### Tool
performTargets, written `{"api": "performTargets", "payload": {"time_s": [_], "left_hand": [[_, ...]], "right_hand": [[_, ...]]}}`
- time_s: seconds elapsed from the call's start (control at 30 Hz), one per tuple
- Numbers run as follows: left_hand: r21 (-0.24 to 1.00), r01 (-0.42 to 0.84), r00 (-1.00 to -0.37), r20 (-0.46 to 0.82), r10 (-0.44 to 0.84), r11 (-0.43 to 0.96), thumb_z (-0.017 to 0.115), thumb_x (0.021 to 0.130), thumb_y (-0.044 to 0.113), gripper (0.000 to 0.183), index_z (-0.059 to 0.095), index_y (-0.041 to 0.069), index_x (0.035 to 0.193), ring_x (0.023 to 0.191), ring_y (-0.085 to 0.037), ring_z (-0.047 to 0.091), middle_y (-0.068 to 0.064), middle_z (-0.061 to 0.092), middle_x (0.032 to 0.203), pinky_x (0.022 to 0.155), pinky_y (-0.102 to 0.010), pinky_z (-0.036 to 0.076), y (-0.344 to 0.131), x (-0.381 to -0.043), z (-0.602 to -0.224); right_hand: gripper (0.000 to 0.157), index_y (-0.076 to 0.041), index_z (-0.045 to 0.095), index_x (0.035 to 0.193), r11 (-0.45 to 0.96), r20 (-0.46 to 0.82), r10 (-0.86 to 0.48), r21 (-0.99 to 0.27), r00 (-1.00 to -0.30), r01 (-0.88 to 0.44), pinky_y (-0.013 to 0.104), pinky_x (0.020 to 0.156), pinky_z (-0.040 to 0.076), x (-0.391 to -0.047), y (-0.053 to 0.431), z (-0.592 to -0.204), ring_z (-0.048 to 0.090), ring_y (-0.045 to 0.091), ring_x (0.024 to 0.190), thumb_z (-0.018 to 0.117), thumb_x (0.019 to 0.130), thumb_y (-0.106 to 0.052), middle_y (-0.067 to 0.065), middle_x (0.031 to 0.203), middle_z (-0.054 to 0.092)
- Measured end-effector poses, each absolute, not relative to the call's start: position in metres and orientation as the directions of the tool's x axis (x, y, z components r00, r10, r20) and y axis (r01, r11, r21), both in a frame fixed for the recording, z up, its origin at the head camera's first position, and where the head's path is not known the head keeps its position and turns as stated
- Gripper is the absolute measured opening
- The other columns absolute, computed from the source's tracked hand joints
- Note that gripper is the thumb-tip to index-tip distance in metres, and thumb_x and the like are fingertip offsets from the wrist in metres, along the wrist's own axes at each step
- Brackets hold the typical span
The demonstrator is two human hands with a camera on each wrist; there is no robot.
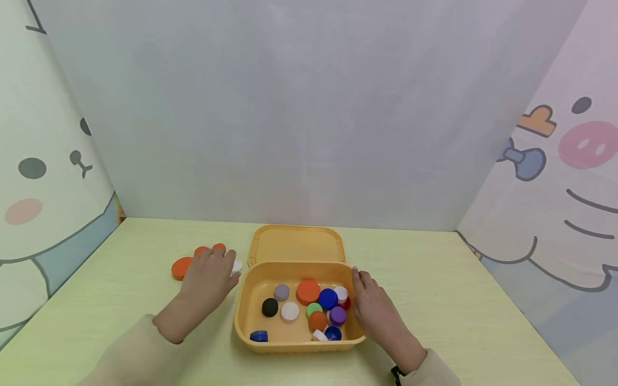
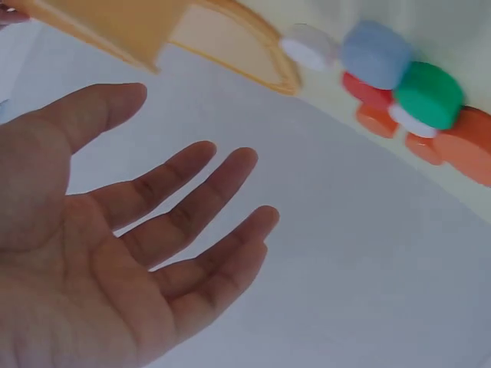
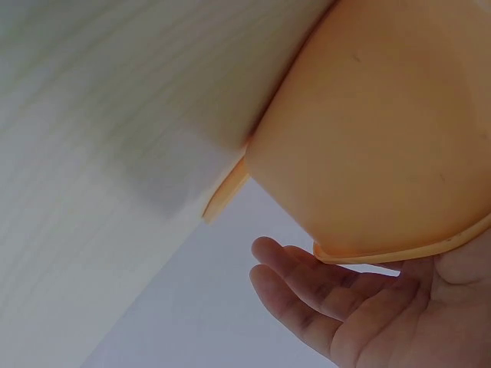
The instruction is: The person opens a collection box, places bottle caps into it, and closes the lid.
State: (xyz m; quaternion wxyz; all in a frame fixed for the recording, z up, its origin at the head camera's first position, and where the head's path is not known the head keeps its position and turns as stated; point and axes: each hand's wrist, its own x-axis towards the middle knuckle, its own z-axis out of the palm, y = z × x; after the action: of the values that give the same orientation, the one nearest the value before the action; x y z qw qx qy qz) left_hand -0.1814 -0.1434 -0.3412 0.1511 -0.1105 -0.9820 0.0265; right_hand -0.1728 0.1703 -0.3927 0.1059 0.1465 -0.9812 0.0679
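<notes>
Over a cluster of bottle caps left of the box, my left hand has spread, relaxed fingers and an empty palm. Orange, light blue, green and white caps lie by it; the head view hides part of the cluster behind the hand. My right hand rests at the right rim of a yellow-orange plastic box, its fingers loosely bent; its thumb is hidden in the right wrist view. Inside the box lie several caps, among them black, orange, blue and purple.
Behind the box lies its matching lid, flat on the pale wood table. A plain grey-white curtain hangs at the table's back edge. Cartoon-printed cloths flank both sides.
</notes>
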Motion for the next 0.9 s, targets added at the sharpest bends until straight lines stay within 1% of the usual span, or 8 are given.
{"api": "performTargets", "payload": {"time_s": [0.07,0.2,0.3,0.43,0.53,0.67,0.9], "left_hand": [[-0.088,0.198,-0.928,0.304,0.215,0.976,0.071,0.076,0.027,0.032,0.057,0.002,0.091,0.078,-0.032,0.054,-0.012,0.056,0.077,0.067,-0.042,0.048,-0.152,-0.183,-0.347],[-0.122,0.165,-0.939,0.284,0.194,0.979,0.071,0.075,0.026,0.033,0.058,0.001,0.093,0.073,-0.03,0.053,-0.012,0.055,0.076,0.06,-0.038,0.047,-0.165,-0.185,-0.359],[-0.14,0.16,-0.938,0.287,0.195,0.977,0.071,0.075,0.023,0.028,0.058,0.002,0.088,0.067,-0.029,0.051,-0.012,0.053,0.073,0.056,-0.036,0.046,-0.173,-0.186,-0.368],[-0.14,0.18,-0.915,0.339,0.218,0.974,0.071,0.073,0.019,0.023,0.056,0.003,0.079,0.065,-0.03,0.053,-0.012,0.051,0.067,0.052,-0.036,0.043,-0.179,-0.187,-0.378],[-0.143,0.179,-0.915,0.34,0.218,0.973,0.074,0.071,0.021,0.027,0.057,0.004,0.08,0.068,-0.031,0.054,-0.012,0.051,0.068,0.054,-0.037,0.043,-0.181,-0.189,-0.383],[-0.158,0.164,-0.928,0.31,0.207,0.974,0.077,0.069,0.025,0.032,0.057,0.004,0.082,0.07,-0.03,0.051,-0.012,0.052,0.071,0.057,-0.037,0.044,-0.182,-0.192,-0.387],[-0.157,0.164,-0.935,0.29,0.204,0.974,0.075,0.071,0.023,0.029,0.057,0.003,0.081,0.067,-0.026,0.046,-0.01,0.049,0.07,0.058,-0.035,0.044,-0.186,-0.197,-0.394]], "right_hand": [[0.052,0.005,0.037,0.135,0.948,0.223,-0.27,-0.107,-0.937,-0.299,0.046,0.089,0.047,-0.173,0.17,-0.392,0.051,0.032,0.111,0.051,0.087,-0.008,0.022,0.127,0.047],[0.052,0.005,0.037,0.136,0.949,0.218,-0.265,-0.115,-0.939,-0.294,0.046,0.09,0.046,-0.172,0.171,-0.392,0.051,0.033,0.111,0.051,0.087,-0.009,0.022,0.127,0.047],[0.052,0.005,0.037,0.136,0.949,0.217,-0.263,-0.12,-0.94,-0.293,0.046,0.09,0.047,-0.172,0.171,-0.393,0.051,0.032,0.111,0.051,0.088,-0.009,0.022,0.127,0.047],[0.052,0.005,0.037,0.135,0.947,0.22,-0.266,-0.123,-0.938,-0.297,0.046,0.089,0.047,-0.172,0.171,-0.394,0.052,0.032,0.11,0.051,0.087,-0.009,0.022,0.127,0.047],[0.052,0.005,0.038,0.135,0.946,0.229,-0.267,-0.124,-0.936,-0.3,0.047,0.089,0.047,-0.172,0.171,-0.395,0.052,0.033,0.109,0.052,0.087,-0.009,0.022,0.126,0.048],[0.053,0.005,0.038,0.135,0.946,0.234,-0.265,-0.124,-0.935,-0.299,0.047,0.089,0.047,-0.173,0.171,-0.395,0.052,0.032,0.109,0.053,0.087,-0.01,0.022,0.126,0.048],[0.053,0.004,0.038,0.135,0.95,0.232,-0.256,-0.121,-0.938,-0.289,0.045,0.088,0.048,-0.173,0.171,-0.394,0.053,0.032,0.108,0.053,0.087,-0.01,0.021,0.125,0.048]]}}
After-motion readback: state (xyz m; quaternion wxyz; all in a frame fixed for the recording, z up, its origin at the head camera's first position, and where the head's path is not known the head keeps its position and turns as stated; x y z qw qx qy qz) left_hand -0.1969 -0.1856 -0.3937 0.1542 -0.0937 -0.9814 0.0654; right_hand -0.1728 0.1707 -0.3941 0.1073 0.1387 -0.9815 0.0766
